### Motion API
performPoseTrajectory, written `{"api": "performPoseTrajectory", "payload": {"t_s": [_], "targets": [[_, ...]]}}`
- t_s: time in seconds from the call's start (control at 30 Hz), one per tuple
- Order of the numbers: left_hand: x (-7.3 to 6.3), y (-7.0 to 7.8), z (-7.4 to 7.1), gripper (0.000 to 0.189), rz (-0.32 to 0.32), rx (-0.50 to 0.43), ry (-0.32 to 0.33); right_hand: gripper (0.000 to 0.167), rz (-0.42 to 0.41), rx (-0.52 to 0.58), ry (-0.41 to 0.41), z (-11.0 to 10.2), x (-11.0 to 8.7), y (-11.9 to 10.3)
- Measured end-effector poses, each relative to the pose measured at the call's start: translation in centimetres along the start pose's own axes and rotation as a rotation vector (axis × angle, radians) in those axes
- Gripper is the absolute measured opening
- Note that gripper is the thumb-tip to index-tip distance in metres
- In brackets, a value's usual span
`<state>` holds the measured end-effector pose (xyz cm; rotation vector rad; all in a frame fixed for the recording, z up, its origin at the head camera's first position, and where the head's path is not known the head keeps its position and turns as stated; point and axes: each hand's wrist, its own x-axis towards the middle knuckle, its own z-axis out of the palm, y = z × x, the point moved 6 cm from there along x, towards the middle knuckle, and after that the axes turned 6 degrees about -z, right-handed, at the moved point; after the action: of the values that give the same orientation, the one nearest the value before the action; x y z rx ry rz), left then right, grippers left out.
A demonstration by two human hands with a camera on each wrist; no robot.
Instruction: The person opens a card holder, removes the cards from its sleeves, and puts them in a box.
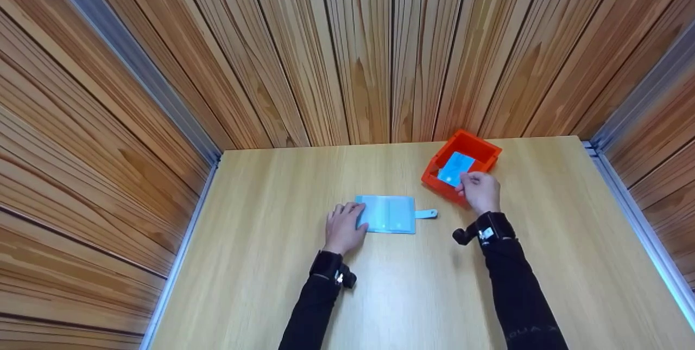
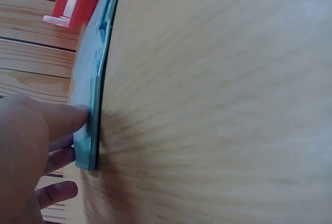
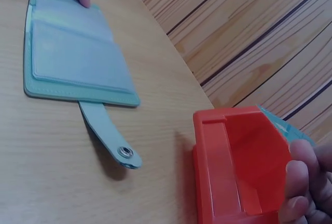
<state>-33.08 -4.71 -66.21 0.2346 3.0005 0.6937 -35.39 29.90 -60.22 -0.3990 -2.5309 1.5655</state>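
A light-blue card holder (image 1: 386, 214) lies spread open on the table, its clear sleeves facing up. Its snap strap (image 3: 110, 136) sticks out to the right. My left hand (image 1: 345, 228) rests at the holder's left end, thumb (image 2: 65, 117) and fingertips pressing on it. Over the orange-red bin (image 1: 485, 149), my right hand (image 1: 480, 191) pinches a blue card (image 1: 456, 168) by its near corner between thumb and curled fingers. In the right wrist view, those fingers and the bin's wall cover most of the card (image 3: 282, 128).
The bin stands at the back right of the wooden table (image 1: 282, 187), close to the plank-patterned back wall (image 1: 369, 68). Metal rails (image 1: 182, 241) run along the table's left and right sides.
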Motion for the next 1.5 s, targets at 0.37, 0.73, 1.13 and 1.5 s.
{"api": "performPoseTrajectory", "payload": {"t_s": [0.37,0.73,1.13,1.5], "targets": [[0.0,-0.1,0.0,0.055,-0.006,0.009,-0.021,0.033,0.113,-0.028,0.038,-0.4,0.3,0.8],[-0.1,-0.1,0.1,0.055,0.007,0.01,-0.027,0.033,0.066,-0.243,0.132,0.0,0.3,0.9],[0.0,-0.1,-0.3,0.055,0.023,0.004,-0.013,0.037,0.21,-0.387,0.122,1.0,0.5,-0.2],[0.1,-0.2,-0.1,0.055,0.01,-0.001,-0.024,0.039,0.192,-0.583,0.11,2.0,1.1,-0.6]]}}
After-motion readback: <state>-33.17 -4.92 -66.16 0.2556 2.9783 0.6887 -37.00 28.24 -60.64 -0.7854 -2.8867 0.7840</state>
